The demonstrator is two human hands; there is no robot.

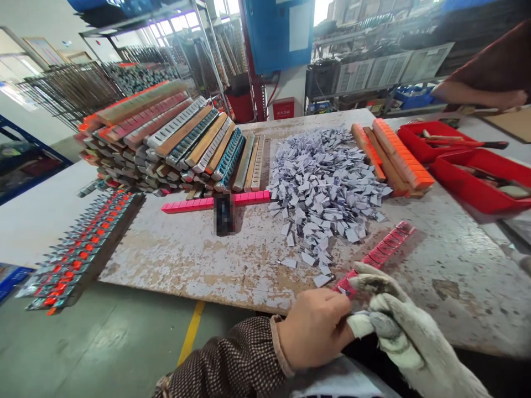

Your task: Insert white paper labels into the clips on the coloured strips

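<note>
From the head camera we look down at our two hands at the near edge of the desk, which is white with worn, chipped paint. Our left hand is bare, and its fingers are curled in, pinching at the near end of a long red strip. Our right hand wears a dirty white glove, and its fingers are bent around the same end of the strip, touching our left hand. The red strip lies flat on the desk and runs away from us up to the right. Just beside it, to the left, sits a big pile of small white paper tags, and a few loose tags lie near our hands. Behind the pile lies a pink strip, and behind that a tall stack of strips in many colors. Orange strips lie to the right of the pile. Two red trays stand on the far right, with tools in them. Another person's arm rests far back on the right. A rack of red and silver pieces lies at the left, well apart from our hands.
</note>
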